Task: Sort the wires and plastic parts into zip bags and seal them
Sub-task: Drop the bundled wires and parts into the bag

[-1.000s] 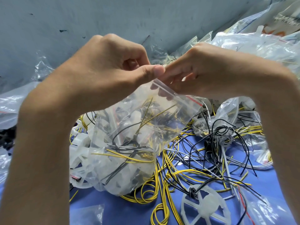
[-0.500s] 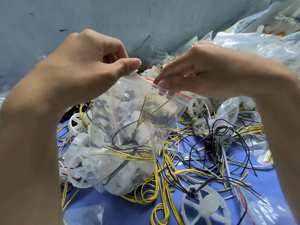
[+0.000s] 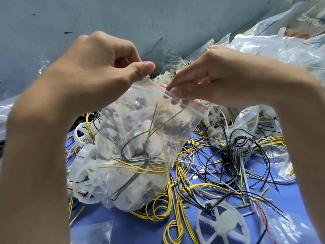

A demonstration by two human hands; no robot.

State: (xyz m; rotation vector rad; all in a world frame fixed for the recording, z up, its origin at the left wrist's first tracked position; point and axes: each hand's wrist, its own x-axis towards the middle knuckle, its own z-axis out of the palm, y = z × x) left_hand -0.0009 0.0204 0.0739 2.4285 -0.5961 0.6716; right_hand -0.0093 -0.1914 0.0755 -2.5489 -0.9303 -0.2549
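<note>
Bag (image 3: 140,155): light, soft, slippery film stuffed with wires (image 3: 137,166); hangs over mid tabletop (image 3: 140,231), best held at its zip strip (image 3: 153,86), where left hand (image 3: 98,71) and right hand (image 3: 225,80) fingers pinch it. Around: loose wires (image 3: 219,187), wheel (image 3: 222,224) at near edge, bags (image 3: 274,44) at far right corner; wire ends inside may foul the seal

bag: clear plastic zip bag with a red-striped seal (image 3: 140,155), thin glossy film, crinkled, catching light.
wires: loose yellow wires (image 3: 174,228) and thin black wires (image 3: 242,140), smooth plastic sheathing with a slight sheen.
wheel: translucent white spoked plastic wheel (image 3: 222,224), milky, semi-matt.
table: blue table surface (image 3: 140,229), smooth and matt.
wall: grey-blue wall (image 3: 158,18), matt, scuffed paint.
heap: heaped clear plastic bags (image 3: 274,48), glossy and wrinkled.
</note>
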